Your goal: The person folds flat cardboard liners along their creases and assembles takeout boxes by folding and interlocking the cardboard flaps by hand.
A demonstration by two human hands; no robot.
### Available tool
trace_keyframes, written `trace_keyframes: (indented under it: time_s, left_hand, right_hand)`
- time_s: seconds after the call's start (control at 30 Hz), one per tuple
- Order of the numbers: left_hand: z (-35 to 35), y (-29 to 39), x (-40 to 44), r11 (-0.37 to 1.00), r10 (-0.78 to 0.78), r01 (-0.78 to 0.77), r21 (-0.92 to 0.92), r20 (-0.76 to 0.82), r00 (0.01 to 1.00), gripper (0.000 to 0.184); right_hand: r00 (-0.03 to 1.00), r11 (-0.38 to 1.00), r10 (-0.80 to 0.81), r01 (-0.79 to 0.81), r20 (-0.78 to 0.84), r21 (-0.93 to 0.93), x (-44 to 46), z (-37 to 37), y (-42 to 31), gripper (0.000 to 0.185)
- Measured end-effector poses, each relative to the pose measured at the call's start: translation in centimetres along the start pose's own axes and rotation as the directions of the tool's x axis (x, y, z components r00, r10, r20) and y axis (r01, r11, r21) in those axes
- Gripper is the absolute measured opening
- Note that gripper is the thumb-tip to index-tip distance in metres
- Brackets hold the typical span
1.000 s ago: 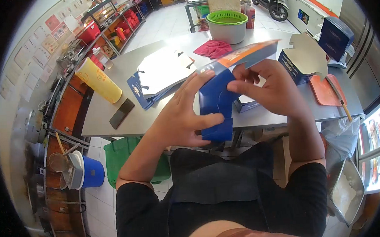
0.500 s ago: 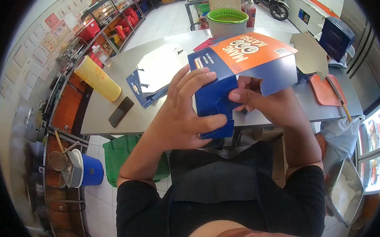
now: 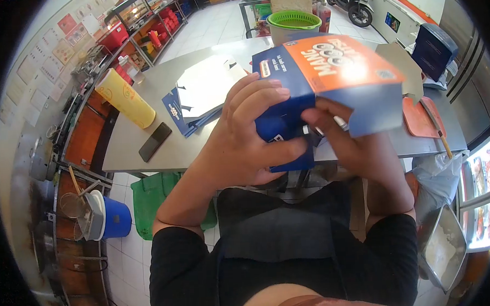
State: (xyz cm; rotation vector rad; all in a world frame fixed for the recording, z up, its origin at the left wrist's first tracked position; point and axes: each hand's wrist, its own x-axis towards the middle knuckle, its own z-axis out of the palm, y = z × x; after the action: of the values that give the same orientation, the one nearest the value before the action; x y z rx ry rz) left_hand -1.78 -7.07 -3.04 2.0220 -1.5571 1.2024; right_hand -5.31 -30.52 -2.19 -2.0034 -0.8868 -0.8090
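A blue and orange cardboard food box [image 3: 356, 63] is held up over the near table edge, with an end flap sticking out on its right. My left hand [image 3: 257, 128] wraps round its left side, fingers on top and thumb against the lower blue panel. My right hand [image 3: 348, 135] is at the box's open end, thumb on the inner edge, its other fingers partly hidden inside or behind the cardboard. Left of the box lies a stack of flat unfolded boxes [image 3: 206, 89], white insides up.
On the steel table [image 3: 114, 153] are a phone [image 3: 155, 141], a yellow roll [image 3: 125, 99] and an orange cutting board [image 3: 413, 121] with a knife [image 3: 433, 117]. A green basket [image 3: 294, 20] sits in a grey bucket behind. A blue bucket [image 3: 116, 219] stands on the left floor.
The box has turned and moved slightly right, its flap now further right. My left thumb and fingers have shifted along with it. My right hand has moved right and a little lower at the open end.
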Motion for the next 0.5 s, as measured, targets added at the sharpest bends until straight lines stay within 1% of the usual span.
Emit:
trace_keyframes:
  time_s: [0.03, 0.1, 0.13, 0.2, 0.27, 0.33, 0.37, 0.43, 0.5]
  left_hand:
    - [-0.1, 0.1, 0.1, 1.000, -0.021, 0.021, -0.001, -0.011, 1.000, 0.026]
    - [-0.2, 0.4, 0.2, 0.998, -0.063, 0.063, -0.005, -0.032, 0.997, 0.033]
    - [0.0, 0.4, 0.2, 0.999, -0.050, 0.050, -0.001, -0.047, 0.998, 0.032]
    - [0.7, 0.2, -0.2, 1.000, -0.022, 0.023, 0.006, -0.077, 0.997, 0.033]
    - [1.1, 0.0, -0.4, 1.000, -0.006, 0.005, -0.015, -0.091, 0.996, 0.032]
    - [1.3, 0.0, -0.4, 0.999, -0.008, 0.004, -0.046, -0.098, 0.995, 0.032]
    - [1.4, -0.2, -0.4, 0.999, -0.008, 0.003, -0.054, -0.105, 0.994, 0.032]
    - [1.7, -0.6, -0.3, 0.998, 0.008, -0.015, -0.055, -0.126, 0.992, 0.031]
    - [1.9, -0.9, -0.2, 0.999, 0.019, -0.026, -0.043, -0.150, 0.988, 0.031]
  right_hand:
    - [0.999, 1.000, -0.004, 0.005, -0.041, 0.024, 0.0, -0.1, 0.1, 0.016]
    - [0.999, 0.994, 0.029, -0.024, -0.040, 0.108, 0.1, -0.5, 0.0, 0.018]
    - [0.998, 0.986, 0.055, -0.048, -0.038, 0.161, 0.0, -0.5, 0.0, 0.019]
    - [0.973, 0.882, 0.223, -0.225, 0.054, 0.414, -0.1, -0.1, 0.3, 0.019]
    - [0.966, 0.860, 0.242, -0.258, 0.093, 0.441, -0.1, -0.3, 0.3, 0.019]
    - [0.989, 0.956, 0.131, -0.144, 0.067, 0.257, -0.2, -1.2, 0.0, 0.020]
    - [0.995, 0.977, 0.085, -0.094, 0.053, 0.194, -0.5, -1.0, 0.3, 0.020]
    - [0.998, 0.998, -0.035, 0.033, 0.047, 0.050, -1.0, -0.5, 0.9, 0.020]
    - [0.976, 0.969, -0.207, 0.214, 0.074, -0.122, -0.7, -0.6, 1.0, 0.020]
